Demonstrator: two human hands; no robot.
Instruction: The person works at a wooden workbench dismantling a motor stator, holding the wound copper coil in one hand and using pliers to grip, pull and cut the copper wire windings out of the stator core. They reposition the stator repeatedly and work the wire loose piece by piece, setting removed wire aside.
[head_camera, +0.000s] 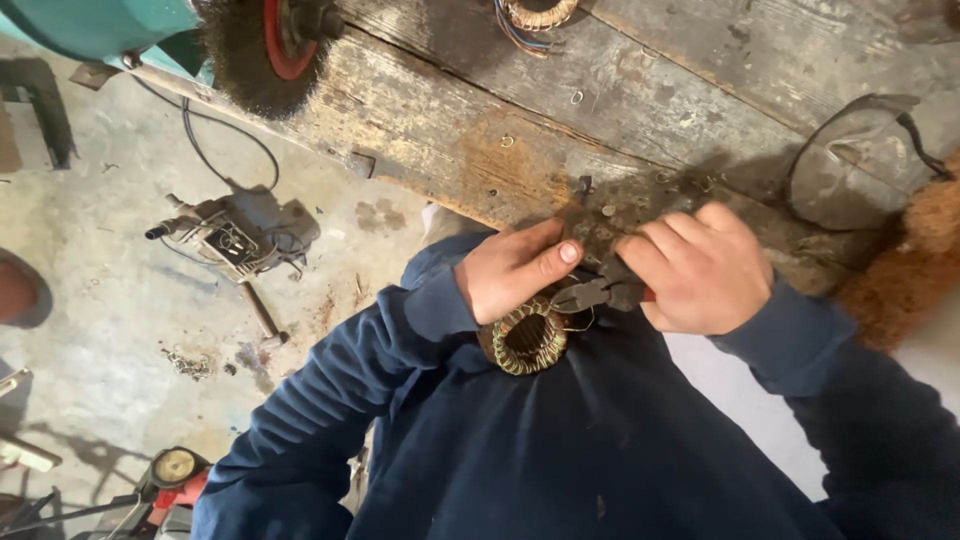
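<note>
Held near, against the dark blue sweater (560, 450): copper-wound stator coil (524, 338), gripped by left hand (512, 268). Right hand (700, 268) clenched around pliers (598, 293), nipping wire. Windings mostly intact; stripping seemingly barely begun.

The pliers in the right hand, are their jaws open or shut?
Nearly shut. The pliers in the right hand show jaws meeting at the tip, beside the copper-wound coil held by the left hand.

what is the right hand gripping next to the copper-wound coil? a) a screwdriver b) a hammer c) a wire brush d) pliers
d, the right hand is closed around pliers whose dark nose points at the round copper-wound coil that the left hand holds.
</note>
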